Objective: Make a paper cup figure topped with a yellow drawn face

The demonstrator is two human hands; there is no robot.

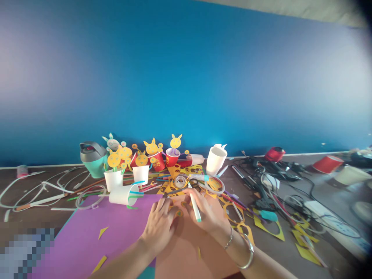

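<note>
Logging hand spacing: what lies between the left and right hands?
In the head view, a small round yellow paper piece shows between left hand and right hand, over the orange sheet.

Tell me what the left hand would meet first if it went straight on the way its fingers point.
For the left hand, probably the slim dark tool just past its fingertips, with cut yellow paper beyond; the gap in depth is hard to judge.
</note>
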